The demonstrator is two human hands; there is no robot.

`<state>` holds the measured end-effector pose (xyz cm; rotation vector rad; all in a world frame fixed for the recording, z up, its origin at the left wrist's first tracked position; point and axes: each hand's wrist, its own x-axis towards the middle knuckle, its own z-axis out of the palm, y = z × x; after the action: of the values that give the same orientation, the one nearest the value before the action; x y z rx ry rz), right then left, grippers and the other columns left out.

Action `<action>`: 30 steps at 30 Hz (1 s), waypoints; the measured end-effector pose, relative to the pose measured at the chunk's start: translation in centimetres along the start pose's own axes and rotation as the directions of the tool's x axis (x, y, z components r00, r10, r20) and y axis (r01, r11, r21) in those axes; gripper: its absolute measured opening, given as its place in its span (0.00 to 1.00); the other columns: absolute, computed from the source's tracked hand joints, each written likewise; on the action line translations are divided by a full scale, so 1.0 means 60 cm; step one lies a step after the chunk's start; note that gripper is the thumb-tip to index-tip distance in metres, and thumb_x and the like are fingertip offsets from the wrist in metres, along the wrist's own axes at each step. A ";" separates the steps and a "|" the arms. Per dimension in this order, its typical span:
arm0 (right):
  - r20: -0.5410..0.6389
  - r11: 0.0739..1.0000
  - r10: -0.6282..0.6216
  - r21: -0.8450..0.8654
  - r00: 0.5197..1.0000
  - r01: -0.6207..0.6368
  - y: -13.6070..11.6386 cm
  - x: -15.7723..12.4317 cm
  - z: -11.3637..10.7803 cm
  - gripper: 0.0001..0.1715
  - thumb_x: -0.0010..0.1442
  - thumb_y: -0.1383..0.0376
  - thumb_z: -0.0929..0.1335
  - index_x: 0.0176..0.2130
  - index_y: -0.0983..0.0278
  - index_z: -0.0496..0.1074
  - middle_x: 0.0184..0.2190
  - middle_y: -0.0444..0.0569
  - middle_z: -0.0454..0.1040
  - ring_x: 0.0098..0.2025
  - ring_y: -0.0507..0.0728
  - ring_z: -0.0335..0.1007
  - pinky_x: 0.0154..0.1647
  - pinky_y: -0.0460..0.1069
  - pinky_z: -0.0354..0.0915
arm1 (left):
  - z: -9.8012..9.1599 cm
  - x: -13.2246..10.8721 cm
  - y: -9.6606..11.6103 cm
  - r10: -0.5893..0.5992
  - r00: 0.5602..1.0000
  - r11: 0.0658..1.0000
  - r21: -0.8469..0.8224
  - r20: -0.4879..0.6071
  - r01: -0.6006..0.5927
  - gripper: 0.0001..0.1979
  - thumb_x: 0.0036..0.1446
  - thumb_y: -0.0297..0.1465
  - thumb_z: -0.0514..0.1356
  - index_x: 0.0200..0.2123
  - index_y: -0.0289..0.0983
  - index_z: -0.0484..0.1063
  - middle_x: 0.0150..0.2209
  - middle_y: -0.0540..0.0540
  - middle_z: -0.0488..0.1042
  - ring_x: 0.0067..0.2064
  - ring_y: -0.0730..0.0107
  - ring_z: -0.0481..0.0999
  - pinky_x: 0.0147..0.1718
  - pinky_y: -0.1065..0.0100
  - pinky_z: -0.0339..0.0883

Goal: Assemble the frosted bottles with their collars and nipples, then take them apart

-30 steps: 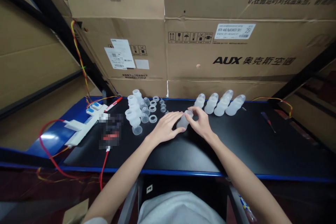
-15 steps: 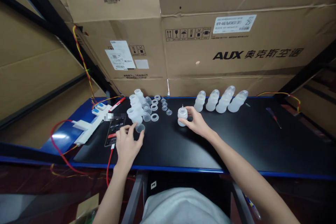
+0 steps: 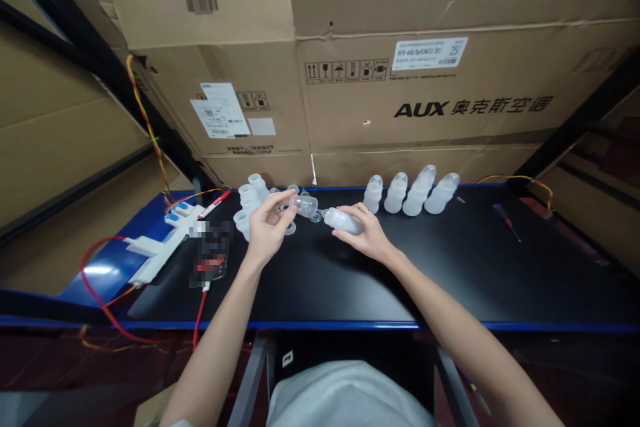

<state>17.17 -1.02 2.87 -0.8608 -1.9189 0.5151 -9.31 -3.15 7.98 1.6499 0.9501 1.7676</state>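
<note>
My right hand is closed round a small translucent white bottle, held tilted with its nipple end pointing left. My left hand pinches a clear plastic cap just left of the bottle's tip, a short gap apart from it. Both are held a little above the black table top. Behind my left hand lie several loose bottle bodies and rings. A row of several assembled bottles leans at the back of the table, right of my hands.
Large cardboard boxes stand right behind the table. At the left lie a phone, a white power strip, a red marker and red cable. A small screwdriver lies at the right.
My left hand reached to the loose parts at the left, picked up a clear cap and brought it up to the bottle. My right hand tilted the bottle from upright onto its side.
</note>
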 end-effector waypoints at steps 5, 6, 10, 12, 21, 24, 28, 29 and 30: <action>-0.056 0.999 -0.031 0.009 0.998 0.032 0.003 0.001 -0.004 0.31 0.62 0.53 0.80 0.62 0.53 0.76 0.52 0.51 0.77 0.51 0.62 0.78 0.56 0.58 0.74 | 0.041 0.020 -0.016 -0.014 0.978 1.000 0.008 0.207 0.012 0.16 0.62 0.42 0.72 0.49 0.40 0.85 0.50 0.40 0.82 0.48 0.60 0.84 0.42 0.62 0.83; -0.066 0.999 -0.035 0.005 0.997 0.035 0.005 0.001 -0.004 0.32 0.62 0.52 0.80 0.62 0.53 0.77 0.51 0.50 0.77 0.50 0.61 0.78 0.55 0.57 0.75 | 0.047 0.018 -0.019 -0.025 0.973 1.000 -0.001 0.232 0.025 0.16 0.62 0.42 0.72 0.48 0.40 0.85 0.50 0.39 0.82 0.48 0.60 0.84 0.42 0.62 0.83; -0.122 0.998 -0.066 -0.007 0.990 0.065 0.009 0.003 -0.006 0.34 0.60 0.50 0.80 0.62 0.55 0.78 0.48 0.51 0.77 0.46 0.61 0.78 0.52 0.57 0.76 | 0.061 0.014 -0.026 -0.072 0.958 0.995 -0.046 0.278 0.088 0.18 0.62 0.43 0.72 0.50 0.39 0.83 0.51 0.37 0.85 0.52 0.55 0.85 0.48 0.58 0.83; -0.164 0.999 -0.049 -0.018 0.985 0.047 0.007 0.003 -0.008 0.36 0.58 0.50 0.81 0.62 0.56 0.78 0.45 0.51 0.78 0.43 0.61 0.77 0.50 0.57 0.76 | 0.067 0.014 -0.027 -0.105 0.952 0.991 -0.052 0.287 0.125 0.20 0.61 0.44 0.73 0.50 0.38 0.83 0.52 0.36 0.86 0.53 0.52 0.86 0.50 0.56 0.83; -0.164 0.909 0.323 0.327 0.932 -0.258 -0.012 0.008 -0.003 0.40 0.48 0.50 0.84 0.57 0.59 0.82 0.45 0.51 0.83 0.44 0.63 0.79 0.49 0.58 0.76 | 0.094 0.041 -0.029 -0.130 0.933 0.988 -0.036 0.335 0.151 0.27 0.60 0.50 0.72 0.51 0.34 0.84 0.48 0.34 0.87 0.48 0.49 0.88 0.49 0.52 0.84; -0.024 0.777 0.420 0.525 0.907 -0.346 -0.007 0.014 -0.010 0.41 0.45 0.50 0.85 0.56 0.60 0.81 0.43 0.50 0.84 0.42 0.62 0.80 0.47 0.56 0.76 | 0.103 0.054 -0.026 -0.135 0.915 0.986 -0.043 0.380 0.163 0.28 0.60 0.51 0.71 0.51 0.34 0.84 0.48 0.34 0.87 0.50 0.47 0.87 0.50 0.52 0.83; 0.372 0.455 0.443 0.691 0.816 -0.562 0.008 0.012 -0.017 0.36 0.49 0.44 0.81 0.49 0.63 0.79 0.33 0.49 0.81 0.27 0.57 0.74 0.30 0.52 0.72 | 0.111 0.060 -0.025 -0.146 0.873 0.976 -0.078 0.465 0.205 0.29 0.60 0.54 0.70 0.50 0.35 0.85 0.49 0.34 0.86 0.49 0.47 0.87 0.47 0.53 0.82; 0.473 0.364 0.413 0.698 0.778 -0.617 0.014 0.009 -0.017 0.37 0.50 0.41 0.79 0.47 0.64 0.79 0.31 0.49 0.80 0.25 0.56 0.72 0.28 0.51 0.70 | 0.112 0.059 -0.026 -0.146 0.861 0.971 -0.097 0.487 0.220 0.30 0.60 0.55 0.70 0.51 0.35 0.84 0.49 0.34 0.86 0.47 0.47 0.87 0.45 0.54 0.82; 0.551 0.292 0.372 0.694 0.747 -0.658 0.019 0.005 -0.016 0.38 0.51 0.38 0.78 0.47 0.64 0.78 0.30 0.49 0.79 0.24 0.56 0.70 0.26 0.51 0.68 | 0.113 0.057 -0.028 -0.147 0.849 0.964 -0.119 0.507 0.237 0.31 0.59 0.56 0.70 0.51 0.35 0.84 0.50 0.33 0.86 0.46 0.48 0.87 0.42 0.56 0.82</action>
<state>18.32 -0.02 2.76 -0.6913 -1.2016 1.9516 -3.07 1.48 8.77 1.7029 0.6669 1.1670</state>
